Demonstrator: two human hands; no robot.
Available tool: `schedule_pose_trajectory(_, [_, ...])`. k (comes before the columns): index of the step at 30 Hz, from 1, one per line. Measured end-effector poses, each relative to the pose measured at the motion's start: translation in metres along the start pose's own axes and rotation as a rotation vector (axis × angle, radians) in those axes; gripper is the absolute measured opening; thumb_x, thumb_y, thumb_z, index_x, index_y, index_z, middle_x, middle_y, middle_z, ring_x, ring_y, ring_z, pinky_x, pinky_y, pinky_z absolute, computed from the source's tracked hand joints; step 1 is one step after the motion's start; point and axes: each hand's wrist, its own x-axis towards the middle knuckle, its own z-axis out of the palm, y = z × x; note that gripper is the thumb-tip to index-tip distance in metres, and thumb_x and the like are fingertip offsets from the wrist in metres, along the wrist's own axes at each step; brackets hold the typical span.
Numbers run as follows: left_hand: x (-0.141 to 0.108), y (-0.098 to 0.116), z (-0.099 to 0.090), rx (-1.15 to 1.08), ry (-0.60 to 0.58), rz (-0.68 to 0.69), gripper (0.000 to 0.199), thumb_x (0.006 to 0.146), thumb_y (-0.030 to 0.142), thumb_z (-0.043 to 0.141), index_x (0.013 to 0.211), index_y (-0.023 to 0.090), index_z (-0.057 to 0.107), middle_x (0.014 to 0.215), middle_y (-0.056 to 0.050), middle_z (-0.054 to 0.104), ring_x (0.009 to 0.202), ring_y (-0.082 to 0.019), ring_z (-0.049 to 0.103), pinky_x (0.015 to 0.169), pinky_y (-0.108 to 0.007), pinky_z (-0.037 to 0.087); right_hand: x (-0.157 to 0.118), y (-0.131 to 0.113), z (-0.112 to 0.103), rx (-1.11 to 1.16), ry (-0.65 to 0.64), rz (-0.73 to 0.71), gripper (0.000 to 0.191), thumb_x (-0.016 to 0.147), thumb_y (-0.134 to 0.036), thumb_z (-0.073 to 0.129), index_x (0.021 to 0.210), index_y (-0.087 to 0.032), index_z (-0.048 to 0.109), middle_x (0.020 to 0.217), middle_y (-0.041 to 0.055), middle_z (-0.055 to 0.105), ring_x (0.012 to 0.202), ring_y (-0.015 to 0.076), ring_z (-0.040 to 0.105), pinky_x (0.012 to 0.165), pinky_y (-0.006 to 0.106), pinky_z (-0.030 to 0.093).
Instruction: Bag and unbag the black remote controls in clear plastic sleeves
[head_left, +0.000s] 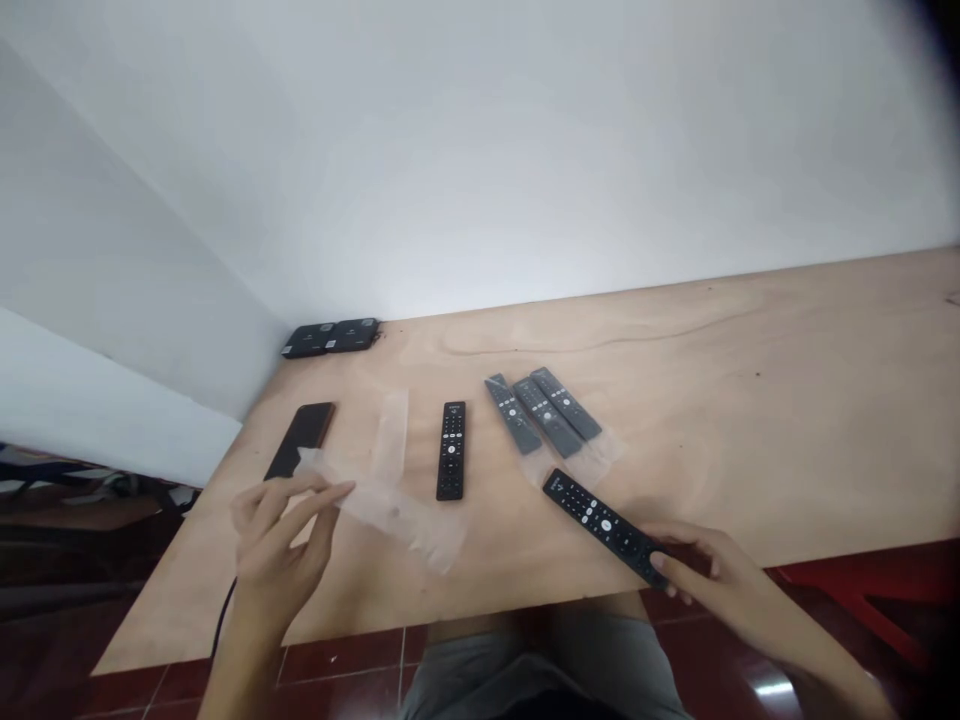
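Observation:
Between thumb and fingers, my right hand (pixel 694 572) grips the lower end of a black remote (pixel 600 522), tilted over the table's front part. My left hand (pixel 289 525) pinches one end of a clear plastic sleeve (pixel 405 515), which trails to the right. Another flat sleeve (pixel 391 435) lies behind it. A bare black remote (pixel 451 450) rests on the table between my hands. Farther right, three remotes in clear sleeves (pixel 547 415) lie side by side, slanted. A dark phone-like object (pixel 304 440) sits just behind my left hand, partly covered by the sleeve and hand.
The wooden table (pixel 787 400) meets a white wall at the back. Two black boxes (pixel 330 338) stand in its far left corner. A dark cable (pixel 223 620) hangs at the front left edge. A red object (pixel 855 600) is below the table at the right.

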Motion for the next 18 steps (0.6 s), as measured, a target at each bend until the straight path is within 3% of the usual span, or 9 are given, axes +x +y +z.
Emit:
schedule_pose_trajectory(6, [0.024,-0.033,0.043,-0.149,-0.039,-0.005,0.018,0.106,0.019,0.067,0.112,0.029,0.080,0.108,-0.005,0.083,0.127,-0.033,0.072,0.114,-0.060,0.057,0.007,-0.005,0.051,0.170,0.007,-0.025,0.055,0.093,-0.064,0.084,0.131,-0.025,0.083,0.100,0.0076,0.082,0.070,0.0215,0.071,0.062,0.034,0.059])
schedule_pose_trajectory(10, [0.034,-0.060,0.079,-0.220,-0.189,-0.049,0.024,0.109,0.025,0.058,0.107,0.027,0.082,0.112,-0.007,0.085,0.131,-0.032,0.072,0.118,-0.061,0.055,0.017,-0.007,0.091,0.260,0.018,-0.045,0.059,0.093,-0.067,0.083,0.132,-0.022,0.081,0.088,0.0037,0.075,0.064,0.0200,0.067,0.059,0.035,0.058])
schedule_pose_trajectory(14, [0.046,-0.080,0.109,-0.279,-0.351,-0.032,0.030,0.111,0.029,0.053,0.107,0.025,0.082,0.119,-0.007,0.085,0.137,-0.029,0.071,0.121,-0.056,0.056,0.030,-0.013,0.123,0.307,0.011,-0.081,0.060,0.094,-0.068,0.081,0.133,-0.022,0.078,0.098,0.0060,0.077,0.073,0.0223,0.072,0.064,0.036,0.061])
schedule_pose_trajectory(18, [0.054,-0.090,0.125,-0.282,-0.453,-0.003,0.037,0.107,0.023,0.047,0.112,0.023,0.083,0.129,-0.007,0.084,0.147,-0.029,0.065,0.124,-0.055,0.055,0.049,-0.019,0.140,0.318,0.022,-0.164,0.053,0.100,-0.062,0.077,0.135,-0.022,0.076,0.105,0.0077,0.079,0.074,0.0211,0.072,0.068,0.036,0.061])
